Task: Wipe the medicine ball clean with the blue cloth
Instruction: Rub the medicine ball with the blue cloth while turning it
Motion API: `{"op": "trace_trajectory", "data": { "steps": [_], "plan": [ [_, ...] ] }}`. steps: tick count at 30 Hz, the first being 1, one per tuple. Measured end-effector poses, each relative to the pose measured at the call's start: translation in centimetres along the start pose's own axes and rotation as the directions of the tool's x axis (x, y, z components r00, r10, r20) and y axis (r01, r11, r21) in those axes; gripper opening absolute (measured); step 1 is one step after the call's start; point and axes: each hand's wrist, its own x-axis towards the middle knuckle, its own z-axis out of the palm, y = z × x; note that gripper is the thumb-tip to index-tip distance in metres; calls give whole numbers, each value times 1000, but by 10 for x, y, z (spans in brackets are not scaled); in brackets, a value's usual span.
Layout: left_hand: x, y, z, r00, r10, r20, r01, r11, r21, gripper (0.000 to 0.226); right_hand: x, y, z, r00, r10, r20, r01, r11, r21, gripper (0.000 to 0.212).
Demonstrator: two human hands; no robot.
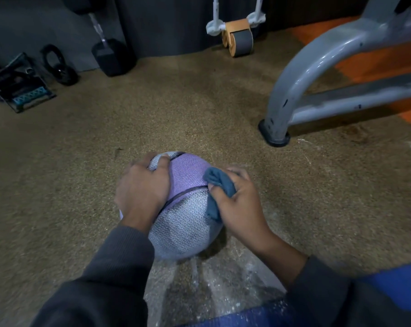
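A purple and grey textured medicine ball [185,208] rests on the speckled brown floor just in front of me. My left hand [143,187] lies spread over its upper left side, fingers curled on the top, holding it steady. My right hand [237,199] grips a bunched blue cloth [219,182] and presses it against the ball's upper right side. Part of the cloth hangs down along the ball's right edge. Both forearms wear dark grey sleeves.
A grey metal machine frame leg [277,128] stands on the floor to the right. A black dumbbell [110,55], a black kettlebell [58,67] and flat items lean at the back left wall. An ab roller [237,41] sits at the back. Blue mat [388,286] lies near me.
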Motion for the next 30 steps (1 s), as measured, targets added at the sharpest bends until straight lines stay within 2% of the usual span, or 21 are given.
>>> {"op": "trace_trajectory", "data": {
  "steps": [3,5,7,10,12,13,17,19,20,22,24,25,27,29,30],
  "plan": [
    [1,-1,1,1000,-4,5,4,1000,-6,49,-18,-14,7,972,-209,107,226,954,-195,44],
    [1,-3,0,1000,4,9,-4,1000,-9,51,-24,-15,9,946,-280,165,313,923,-224,49],
    [2,-5,0,1000,9,16,-9,1000,-2,53,-18,-7,9,965,-238,106,252,957,-146,45],
    [4,-5,1,1000,-12,7,12,1000,-12,54,2,7,3,1000,25,-3,-25,999,33,24],
    [4,-5,2,1000,-29,3,29,999,-20,52,7,7,1,993,117,-12,-117,993,33,20],
    [5,-5,2,1000,-31,3,31,999,-17,52,3,6,2,996,87,-7,-87,996,0,23],
    [5,-10,2,1000,-8,-12,8,1000,-11,56,-21,-14,10,970,-216,108,233,954,-187,48],
    [4,-15,1,1000,0,-16,-1,1000,-23,54,-22,-12,12,958,-255,132,275,947,-165,47],
    [4,-17,0,1000,1,-19,-1,1000,-29,53,-18,-8,12,970,-221,106,232,967,-106,42],
    [4,-18,-1,999,-13,-32,12,999,-43,51,-5,6,9,999,-35,16,34,999,21,30],
    [4,-17,0,999,-22,-39,20,998,-52,47,4,12,5,990,139,-9,-138,989,43,22],
    [4,-15,0,999,-18,-38,16,999,-49,46,4,11,4,991,135,-6,-135,991,14,24],
    [5,-15,1,1000,-4,-31,3,1000,-31,47,-7,-2,7,998,-46,31,48,997,-60,33],
    [5,-18,1,999,38,-27,-38,999,-18,54,-19,-21,13,961,-249,121,267,949,-167,41],
    [5,-20,1,998,62,-26,-62,998,-20,58,-19,-24,17,940,-305,155,333,920,-208,43]
  ]
}}
